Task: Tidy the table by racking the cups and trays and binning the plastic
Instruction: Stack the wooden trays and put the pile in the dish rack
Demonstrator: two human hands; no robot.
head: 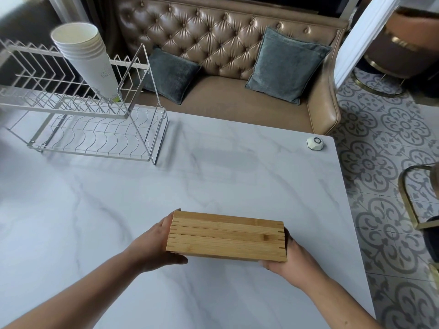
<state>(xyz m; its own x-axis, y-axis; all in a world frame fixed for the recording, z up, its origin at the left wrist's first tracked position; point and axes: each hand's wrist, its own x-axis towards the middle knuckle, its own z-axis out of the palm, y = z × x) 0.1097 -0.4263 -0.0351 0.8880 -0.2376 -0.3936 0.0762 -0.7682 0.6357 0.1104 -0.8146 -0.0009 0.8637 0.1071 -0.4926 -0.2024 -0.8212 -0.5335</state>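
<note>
We held the stack of wooden trays [226,236] over the surface [213,162], well apart from the rack [95,129] on its near side. Our left hand [154,248] gripped one end and our right hand [287,257] the other. Nested paper cups [88,58] leaned in the rack's upper tier.

1. You are looking at honey-tan trays [226,236] with straight grain stripes.
2. The bench [213,162] is showing white with grey marble veins.
3. The cups [90,58] are showing white, the floor [389,129] grey floral tiling.

cups [88,55] on rack [95,129], far left; trays [226,236] near, device [315,143] far right.
</note>
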